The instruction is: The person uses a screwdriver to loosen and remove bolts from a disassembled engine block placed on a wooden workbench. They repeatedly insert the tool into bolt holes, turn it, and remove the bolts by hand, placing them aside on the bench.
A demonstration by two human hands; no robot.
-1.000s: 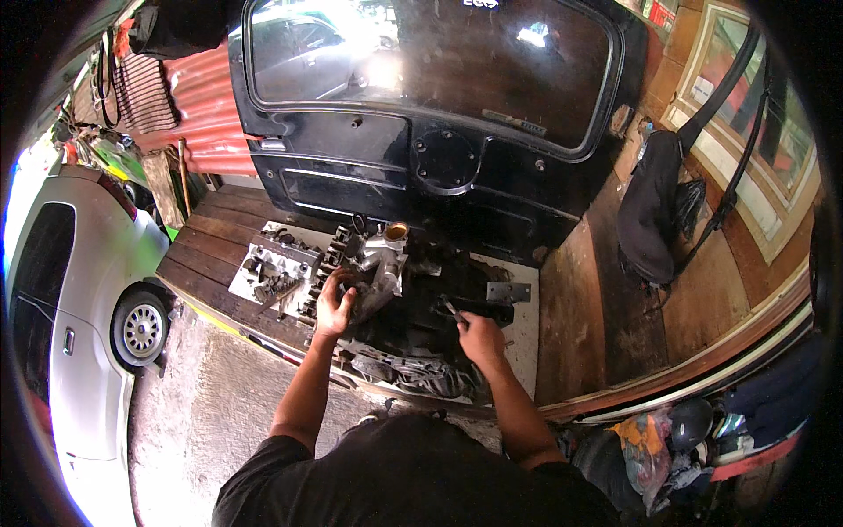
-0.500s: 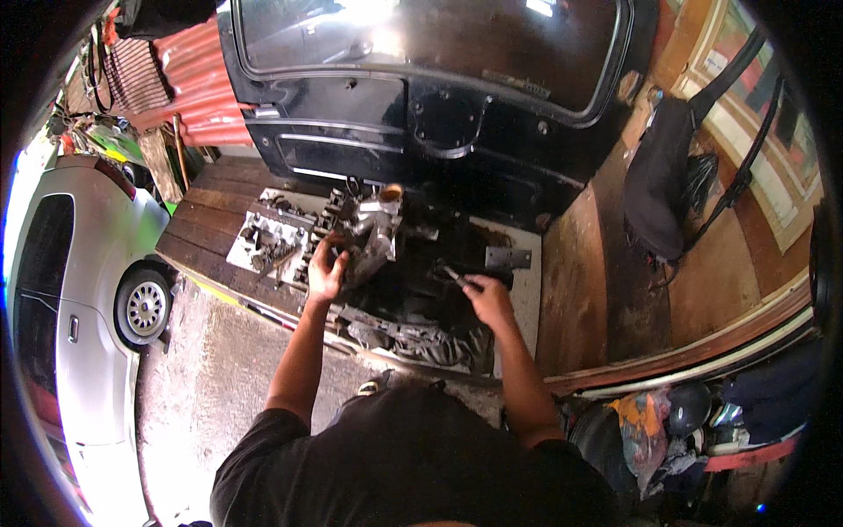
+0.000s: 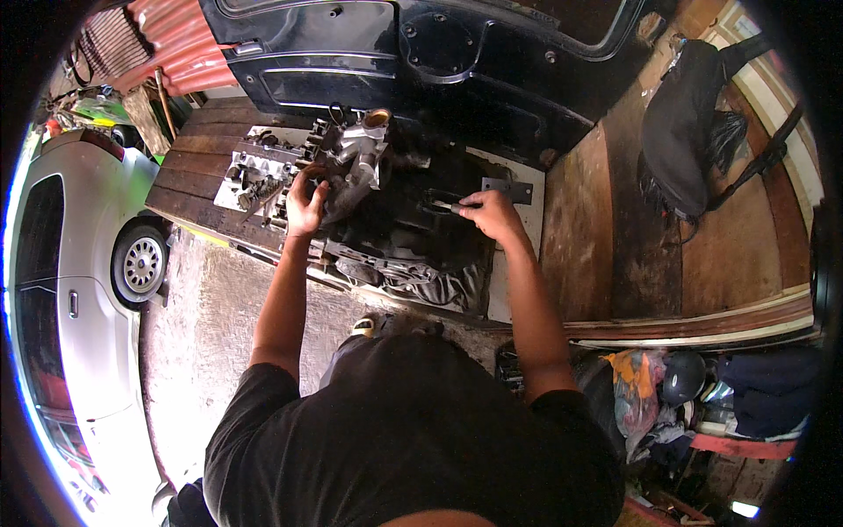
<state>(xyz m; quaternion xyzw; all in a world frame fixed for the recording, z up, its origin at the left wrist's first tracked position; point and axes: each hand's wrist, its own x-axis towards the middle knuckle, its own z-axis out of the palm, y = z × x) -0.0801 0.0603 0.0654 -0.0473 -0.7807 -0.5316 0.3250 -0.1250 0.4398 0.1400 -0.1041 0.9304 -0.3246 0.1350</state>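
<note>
A dark, greasy engine [image 3: 395, 224] lies on the wooden bench, with silver cast-metal parts [image 3: 364, 154] on its upper left. My left hand [image 3: 306, 206] is closed round the engine's left side, fingers bent over it and thumb toward the grey casting. On the right, my right hand [image 3: 493, 217] grips a slim tool [image 3: 454, 206] with a dark shank and a pale end. Its tip points left, over a dark opening in the engine; I cannot make out its exact kind or whether it touches. Beside the left hand, a light board [image 3: 230, 195] carries several small metal parts.
Beyond the engine rises a black vehicle door panel [image 3: 334, 66]. A dark flat plate [image 3: 509, 189] lies past my right hand. Crumpled dark plastic [image 3: 413, 281] lines the near edge. A silver car [image 3: 97, 228] stands left; a black bag [image 3: 680, 140] leans on wood at right.
My view has tipped lower, so bench and engine sit higher in it. The right hand has turned, and its tool now lies flatter, pointing left. My left hand stays at the engine's side.
</note>
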